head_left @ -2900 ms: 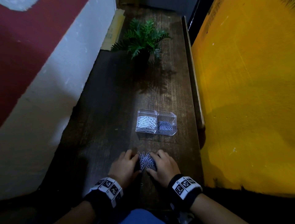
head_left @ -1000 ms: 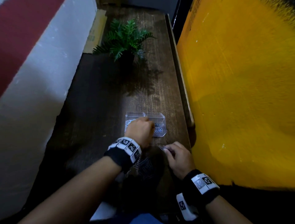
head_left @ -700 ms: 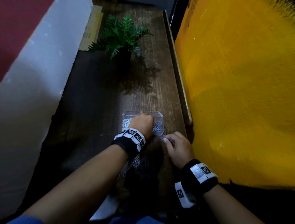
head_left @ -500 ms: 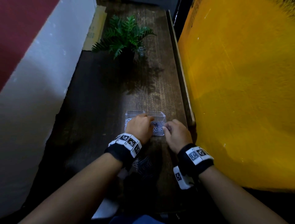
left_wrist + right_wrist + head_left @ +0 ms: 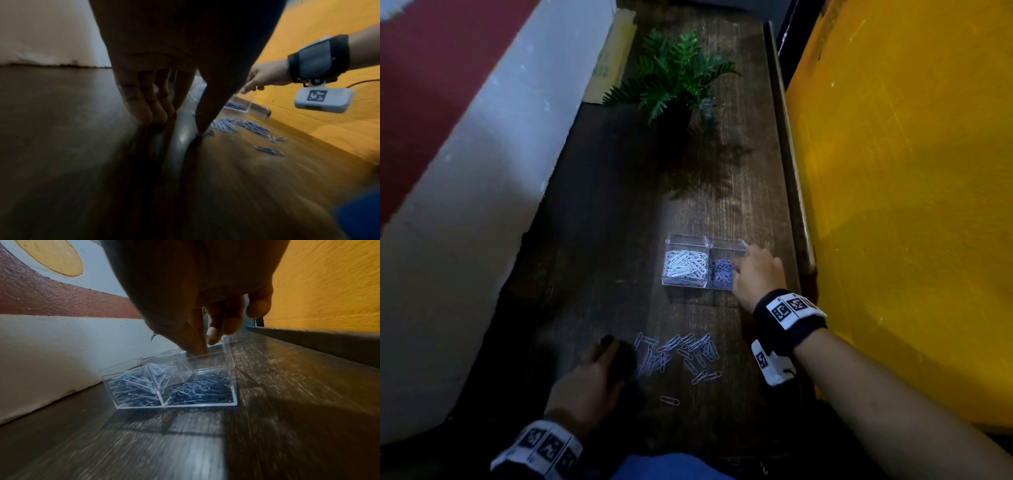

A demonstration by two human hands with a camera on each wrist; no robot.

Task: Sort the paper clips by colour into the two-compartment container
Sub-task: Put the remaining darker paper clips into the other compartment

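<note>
The clear plastic two-compartment container (image 5: pixel 703 265) stands on the dark wooden bench (image 5: pixel 602 240), with white paper clips (image 5: pixel 684 265) in its left compartment and blue paper clips (image 5: pixel 722 270) in its right. Half a second ago both hands were at the container; now only the right hand (image 5: pixel 755 274) is there, while the left hand (image 5: pixel 589 380) has withdrawn to the near side of the bench, beside the loose heap of blue paper clips (image 5: pixel 681 353).

In the right wrist view, thumb and forefinger are drawn together just above the right compartment, the other fingers (image 5: pixel 230 326) curled loosely behind. A single blue clip (image 5: pixel 191 377) stands slanted below the fingertips; whether it is pinched or already let go I cannot tell.

In the left wrist view, the left hand's fingers (image 5: pixel 144 104) point down at the bench close to the thumb, at the edge of the heap. No clip can be made out between them; the view is blurred, so its grip cannot be told.

Judgement: one blue clip is being delivered, and the left hand is placed to take the next. No white clips are evident in the heap, so the remaining work looks to be blue clips only. A fair number lie unsorted, one (image 5: pixel 669 400) apart from the rest, nearer the person.
</note>
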